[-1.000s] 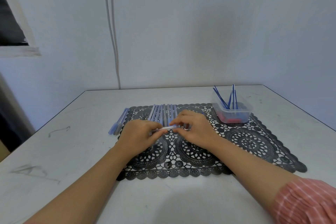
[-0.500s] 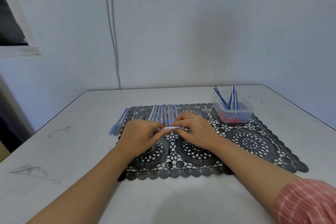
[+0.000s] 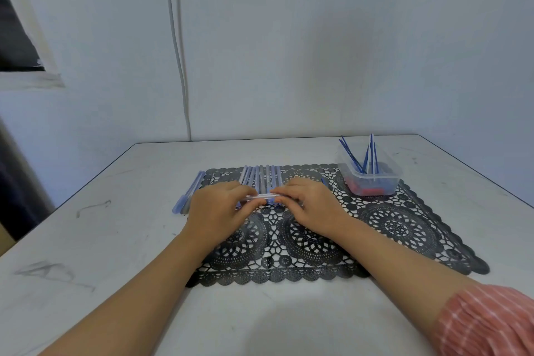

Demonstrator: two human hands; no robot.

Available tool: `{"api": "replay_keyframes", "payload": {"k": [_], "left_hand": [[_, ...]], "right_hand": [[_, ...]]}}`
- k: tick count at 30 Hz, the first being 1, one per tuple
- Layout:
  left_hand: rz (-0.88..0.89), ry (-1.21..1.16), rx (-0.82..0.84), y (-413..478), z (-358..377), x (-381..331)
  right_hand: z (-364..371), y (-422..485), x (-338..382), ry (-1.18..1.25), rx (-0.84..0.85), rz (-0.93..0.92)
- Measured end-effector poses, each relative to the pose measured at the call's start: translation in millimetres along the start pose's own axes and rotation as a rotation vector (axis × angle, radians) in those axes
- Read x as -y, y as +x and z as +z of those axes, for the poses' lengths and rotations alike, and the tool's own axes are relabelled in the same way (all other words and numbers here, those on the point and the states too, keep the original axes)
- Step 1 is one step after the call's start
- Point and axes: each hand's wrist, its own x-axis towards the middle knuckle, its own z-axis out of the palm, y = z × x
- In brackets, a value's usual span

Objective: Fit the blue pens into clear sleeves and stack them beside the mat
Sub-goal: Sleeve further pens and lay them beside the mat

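- The white counter [image 3: 115, 240] is carrying everything, with its far edge running against a pale wall [image 3: 318, 52]; a thin cable [image 3: 179, 66] is hanging down that wall
- The black lace mat [image 3: 404, 225] is lying flat on the middle of the counter, with its long edges running left to right
- The left hand [image 3: 216, 211] and the right hand [image 3: 310, 206] are hovering over the far left part of the mat, knuckles up and fingertips facing each other; a pink striped cuff [image 3: 485, 324] is covering the right upper forearm
- The clear plastic container [image 3: 387, 179] is standing on the far right corner of the mat, with something red [image 3: 370, 190] lying in its bottom
- The loose blue pens [image 3: 351, 157] are leaning upright in the container, tips sticking out above its rim
- The row of clear sleeves [image 3: 260, 176] is lying side by side on the mat just beyond the fingertips, all pointing away from the person; what each is holding cannot be told
- The stack of sleeved pens [image 3: 189, 193] is lying on the counter just beside the left edge of the mat, far ends touching that edge
- The single clear sleeve [image 3: 261, 196] is being held level between the hands, crossing the near ends of the row; the left hand is pinching its left end and the right hand is pinching its right end; whether a pen is inside it cannot be told
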Motion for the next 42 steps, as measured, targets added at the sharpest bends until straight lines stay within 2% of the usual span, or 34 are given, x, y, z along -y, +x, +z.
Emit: {"api": "replay_keyframes", "payload": {"k": [8, 13, 16, 24, 42], "left_hand": [[-0.029, -0.044, -0.001, 0, 0, 0], [-0.035, 0.065, -0.004, -1, 3, 2], [-0.066, 0.093, -0.001, -2, 5, 4], [-0.071, 0.066, 0.056, -4, 10, 8], [-0.058, -0.031, 0.098, -4, 10, 9]], "right_hand": [[-1, 0, -2, -0.095, -0.027, -0.078], [-3, 3, 2, -0.335, 0.037, -0.164], [-3, 3, 2, -0.39, 0.054, -0.205], [-2, 3, -2, -0.251, 0.118, -0.152], [-2, 1, -8, -0.221, 0.025, -0.109]]}}
